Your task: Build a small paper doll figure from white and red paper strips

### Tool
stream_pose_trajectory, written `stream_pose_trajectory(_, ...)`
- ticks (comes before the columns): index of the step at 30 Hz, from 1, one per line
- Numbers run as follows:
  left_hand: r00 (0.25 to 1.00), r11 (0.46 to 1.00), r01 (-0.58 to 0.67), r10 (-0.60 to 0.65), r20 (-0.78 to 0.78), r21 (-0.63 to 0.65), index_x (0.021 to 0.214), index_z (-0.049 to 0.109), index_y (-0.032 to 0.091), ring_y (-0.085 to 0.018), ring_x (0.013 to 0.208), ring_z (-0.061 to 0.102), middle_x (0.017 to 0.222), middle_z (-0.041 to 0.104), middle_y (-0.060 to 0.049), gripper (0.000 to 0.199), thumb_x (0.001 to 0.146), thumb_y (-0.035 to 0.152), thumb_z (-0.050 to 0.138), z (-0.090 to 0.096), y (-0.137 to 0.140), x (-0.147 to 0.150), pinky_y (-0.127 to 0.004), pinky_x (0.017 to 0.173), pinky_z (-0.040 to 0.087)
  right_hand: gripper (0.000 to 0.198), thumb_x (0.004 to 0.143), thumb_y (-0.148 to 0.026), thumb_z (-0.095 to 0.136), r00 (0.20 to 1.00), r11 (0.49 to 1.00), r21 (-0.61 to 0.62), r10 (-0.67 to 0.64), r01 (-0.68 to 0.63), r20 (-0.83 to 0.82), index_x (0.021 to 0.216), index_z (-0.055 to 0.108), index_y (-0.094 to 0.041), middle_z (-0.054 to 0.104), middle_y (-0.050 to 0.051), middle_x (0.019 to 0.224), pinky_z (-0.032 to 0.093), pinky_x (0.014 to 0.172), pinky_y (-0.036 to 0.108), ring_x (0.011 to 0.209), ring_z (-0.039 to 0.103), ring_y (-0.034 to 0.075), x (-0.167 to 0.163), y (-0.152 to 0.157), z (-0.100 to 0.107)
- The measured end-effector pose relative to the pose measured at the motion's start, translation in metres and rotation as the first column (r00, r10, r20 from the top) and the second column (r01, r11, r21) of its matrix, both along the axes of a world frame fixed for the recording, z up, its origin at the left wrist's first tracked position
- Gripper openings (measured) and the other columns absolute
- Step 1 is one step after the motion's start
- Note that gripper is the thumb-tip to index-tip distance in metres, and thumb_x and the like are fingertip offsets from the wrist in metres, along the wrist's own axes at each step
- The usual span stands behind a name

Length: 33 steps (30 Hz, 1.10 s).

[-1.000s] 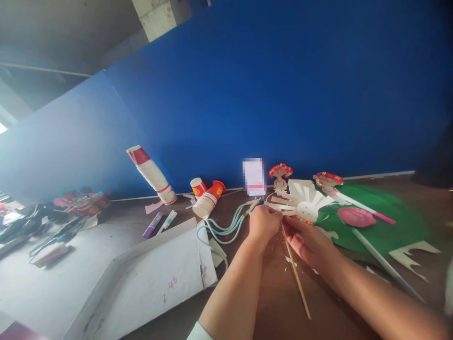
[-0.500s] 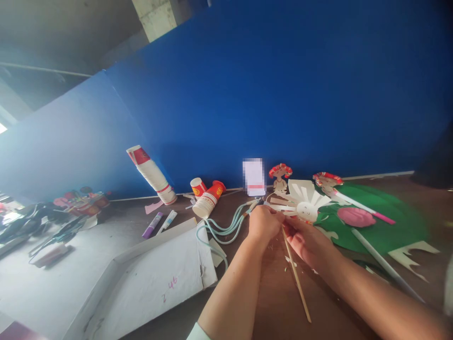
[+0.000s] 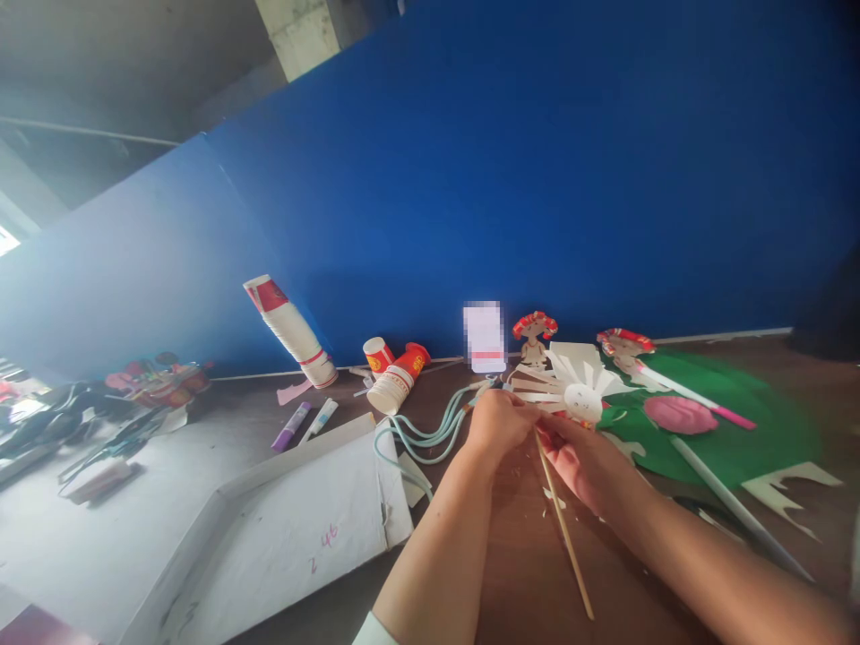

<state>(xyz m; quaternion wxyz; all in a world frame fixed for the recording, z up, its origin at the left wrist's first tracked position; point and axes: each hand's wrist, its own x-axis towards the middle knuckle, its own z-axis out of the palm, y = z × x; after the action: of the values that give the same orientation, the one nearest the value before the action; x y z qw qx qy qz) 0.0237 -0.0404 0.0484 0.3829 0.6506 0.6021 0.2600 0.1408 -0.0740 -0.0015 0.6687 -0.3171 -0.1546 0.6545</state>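
Observation:
My left hand and my right hand meet above the brown table, fingertips closed together. From between them a thin wooden stick slants down toward me; its upper end is hidden in the fingers of both hands. Just beyond the fingers is a white paper cup cut into spread strips, with a small face drawn on its round bottom. Whether the fingers also touch this cut cup cannot be made out. Small paper scraps lie beside the stick.
A white box lid lies at left, near markers and a pale cable. Stacked paper cups lean by the blue partition. Paper figures, a green sheet and a pink-ended stick are at right.
The view has shifted very slightly. Both hands keep their closed hold on the wooden stick, with almost no visible movement.

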Motion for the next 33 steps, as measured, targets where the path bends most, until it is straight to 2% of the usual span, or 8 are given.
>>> stream_pose_trajectory(3, 1.000, 1.000, 0.004, -0.004, -0.002, -0.014, 0.061, 0.065, 0.017, -0.013, 0.051, 0.049, 0.052, 0.052, 0.002, 0.014, 0.068, 0.029, 0.064, -0.001, 0.001, 0.000, -0.024, 0.053, 0.035, 0.031, 0.057, -0.006, 0.084, 1.000, 1.000, -0.009, -0.010, 0.010, 0.020, 0.073, 0.069, -0.028, 0.075, -0.005, 0.071, 0.060, 0.066, 0.020, 0.080, 0.074, 0.016, -0.001, 0.000, 0.001)
stream_pose_trajectory(9, 0.998, 1.000, -0.012, 0.011, -0.063, -0.013, 0.063, 0.066, 0.018, -0.015, 0.056, 0.054, 0.057, 0.059, -0.001, 0.012, 0.068, 0.029, 0.063, -0.003, 0.001, 0.002, -0.025, 0.055, 0.039, 0.043, 0.054, -0.004, 0.084, 0.999, 1.000, -0.027, -0.016, 0.016, 0.029, 0.084, 0.073, -0.032, 0.080, -0.005, 0.086, 0.063, 0.068, 0.025, 0.090, 0.075, 0.021, -0.001, -0.002, 0.001)
stream_pose_trajectory(13, 0.993, 1.000, -0.022, 0.024, -0.116, 0.019, 0.063, 0.067, 0.018, -0.017, 0.059, 0.056, 0.059, 0.062, -0.003, 0.014, 0.071, 0.028, 0.061, -0.002, -0.003, 0.004, -0.026, 0.058, 0.041, 0.041, 0.055, -0.007, 0.085, 0.999, 1.000, 0.001, 0.011, -0.011, 0.038, 0.085, 0.073, -0.032, 0.081, -0.002, 0.090, 0.065, 0.075, 0.030, 0.100, 0.075, 0.026, -0.003, -0.003, 0.002)
stream_pose_trajectory(17, 0.987, 0.998, -0.031, 0.040, -0.158, 0.056, 0.070, 0.069, 0.017, -0.018, 0.062, 0.057, 0.065, 0.066, -0.005, 0.016, 0.072, 0.029, 0.060, -0.004, -0.002, 0.005, -0.027, 0.061, 0.042, 0.040, 0.055, -0.007, 0.085, 0.998, 0.999, 0.015, 0.048, -0.049, 0.046, 0.085, 0.073, -0.031, 0.081, 0.000, 0.094, 0.066, 0.073, 0.036, 0.103, 0.074, 0.030, -0.005, -0.006, 0.006)
stream_pose_trajectory(22, 0.988, 0.998, -0.028, 0.036, -0.152, 0.057, 0.063, 0.066, 0.018, -0.018, 0.059, 0.056, 0.061, 0.063, -0.004, 0.015, 0.072, 0.028, 0.059, -0.009, -0.001, 0.006, -0.027, 0.057, 0.040, 0.047, 0.050, -0.002, 0.084, 0.997, 0.999, 0.006, 0.033, -0.033, 0.071, 0.085, 0.074, -0.032, 0.081, -0.003, 0.093, 0.064, 0.074, 0.034, 0.103, 0.074, 0.029, -0.007, -0.008, 0.012)
stream_pose_trajectory(28, 0.991, 0.998, -0.056, 0.060, -0.117, 0.040, 0.061, 0.065, 0.017, -0.017, 0.062, 0.055, 0.060, 0.060, -0.002, 0.020, 0.073, 0.033, 0.064, -0.010, 0.000, 0.005, -0.027, 0.060, 0.041, 0.030, 0.057, -0.010, 0.084, 0.995, 0.999, -0.027, 0.042, -0.040, 0.090, 0.080, 0.075, -0.025, 0.080, 0.001, 0.088, 0.063, 0.076, 0.031, 0.096, 0.075, 0.025, -0.005, -0.006, 0.009)
stream_pose_trajectory(33, 0.997, 0.996, -0.080, 0.079, -0.021, -0.043, 0.063, 0.065, 0.017, -0.014, 0.059, 0.052, 0.058, 0.058, 0.000, 0.018, 0.072, 0.033, 0.068, -0.016, 0.005, 0.003, -0.027, 0.060, 0.042, 0.025, 0.060, -0.009, 0.084, 0.998, 0.998, -0.047, 0.043, -0.040, 0.053, 0.079, 0.075, -0.022, 0.080, 0.002, 0.086, 0.062, 0.074, 0.027, 0.083, 0.075, 0.021, -0.002, -0.004, 0.005)
